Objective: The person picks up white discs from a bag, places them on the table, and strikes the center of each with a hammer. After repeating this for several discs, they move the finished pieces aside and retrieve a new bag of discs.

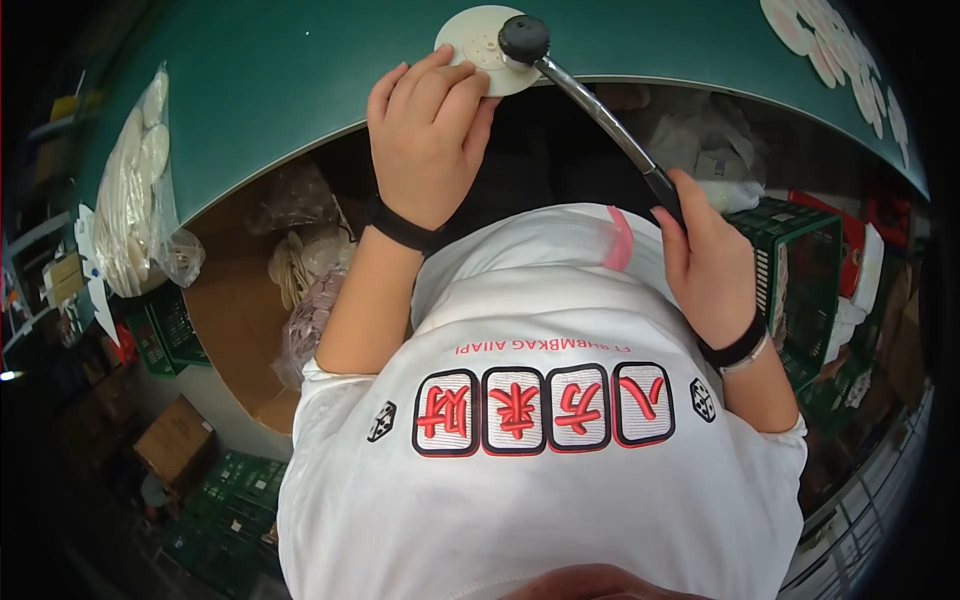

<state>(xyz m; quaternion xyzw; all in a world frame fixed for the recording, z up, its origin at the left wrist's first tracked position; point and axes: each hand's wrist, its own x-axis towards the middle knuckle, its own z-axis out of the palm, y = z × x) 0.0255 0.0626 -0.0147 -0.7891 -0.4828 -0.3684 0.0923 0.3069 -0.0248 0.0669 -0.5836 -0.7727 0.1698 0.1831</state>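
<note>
On the green tabletop, close to its near edge, lies a thin round cream disc (464,28) with small marks or holes about its middle. My left hand (428,140) grips the disc's near side, fingertips pressed on its face and thumb by the rim. In my right hand (712,265) is the black grip of a mallet (600,115), the fingers wrapped round it. The mallet has a metal shaft and a head with a black end and a pale end. Its head hangs over or rests on the disc's right part; I cannot tell whether they touch.
Several pale flat pieces (825,45) lie at the table's far right. At the left edge is a clear plastic bag (135,190) of pale pieces. Below stand an open cardboard box (235,310) and a green crate (805,270); plastic bags (705,140) sit under the table.
</note>
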